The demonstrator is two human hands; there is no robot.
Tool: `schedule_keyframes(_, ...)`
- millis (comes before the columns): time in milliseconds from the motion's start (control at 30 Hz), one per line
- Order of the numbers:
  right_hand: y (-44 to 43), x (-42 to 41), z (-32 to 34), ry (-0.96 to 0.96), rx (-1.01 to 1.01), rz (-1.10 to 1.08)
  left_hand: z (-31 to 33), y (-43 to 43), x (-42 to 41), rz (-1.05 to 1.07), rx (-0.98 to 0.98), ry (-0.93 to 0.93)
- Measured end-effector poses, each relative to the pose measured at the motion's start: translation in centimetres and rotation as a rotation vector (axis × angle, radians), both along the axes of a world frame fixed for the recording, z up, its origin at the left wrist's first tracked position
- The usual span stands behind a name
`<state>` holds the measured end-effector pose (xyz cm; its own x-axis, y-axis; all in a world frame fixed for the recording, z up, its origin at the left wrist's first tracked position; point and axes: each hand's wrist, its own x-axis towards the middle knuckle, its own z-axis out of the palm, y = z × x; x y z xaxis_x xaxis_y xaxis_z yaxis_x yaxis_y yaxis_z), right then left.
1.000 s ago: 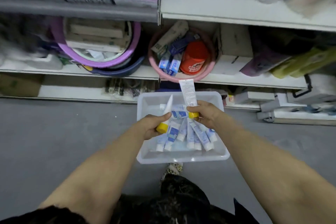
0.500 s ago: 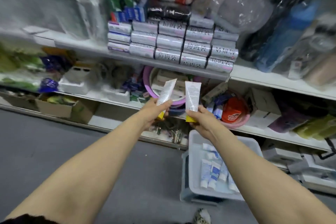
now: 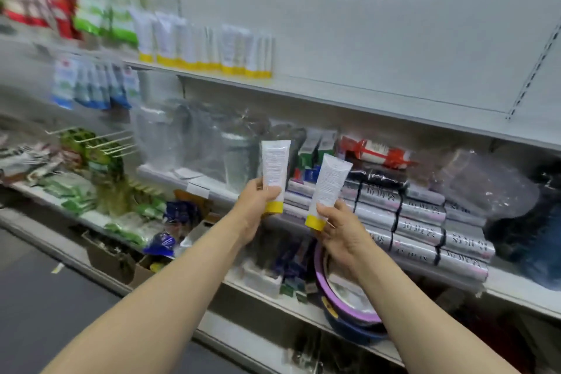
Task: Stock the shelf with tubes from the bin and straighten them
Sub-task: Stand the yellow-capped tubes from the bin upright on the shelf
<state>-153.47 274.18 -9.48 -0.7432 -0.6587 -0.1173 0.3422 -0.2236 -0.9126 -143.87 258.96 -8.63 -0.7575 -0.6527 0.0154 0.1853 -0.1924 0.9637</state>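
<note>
My left hand [image 3: 255, 203] grips a white tube with a yellow cap [image 3: 273, 170], held upright, cap down. My right hand [image 3: 340, 228] grips a second white tube with a yellow cap [image 3: 328, 188], tilted slightly right, cap down. Both tubes are raised in front of the middle shelves. On the upper shelf [image 3: 349, 94] stands a row of several matching white tubes on yellow caps [image 3: 209, 48], up and to the left of my hands. The bin is out of view.
To the right of the tube row the upper shelf board is bare. Stacked silver packs [image 3: 419, 222] lie on the shelf behind my right hand. Purple and blue basins [image 3: 343, 297] sit below. Hanging packets [image 3: 91, 85] and green goods [image 3: 79, 191] fill the left.
My view has swung up from the bin on the floor to the upper shelves. Both hands have risen with a tube each, and the bin has left the view.
</note>
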Motion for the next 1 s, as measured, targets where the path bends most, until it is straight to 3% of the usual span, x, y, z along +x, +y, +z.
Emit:
schedule_keyframes(300, -17.3, -2.4, 10.0, 0.192, -0.171, 0.061, 11.0, -14.5, -1.3, 0.211, -0.182, 0.110)
schedule_keyframes(567, -27.9, -5.3, 18.6, 0.378, -0.185, -0.090, 18.3, -26.1, -3.4, 0.356, -0.402, 0.098)
schedule_keyframes(1000, -39.6, -9.2, 21.0, 0.802, 0.340, -0.586, 20.5, -39.3, -11.4, 0.357, -0.651, -0.026)
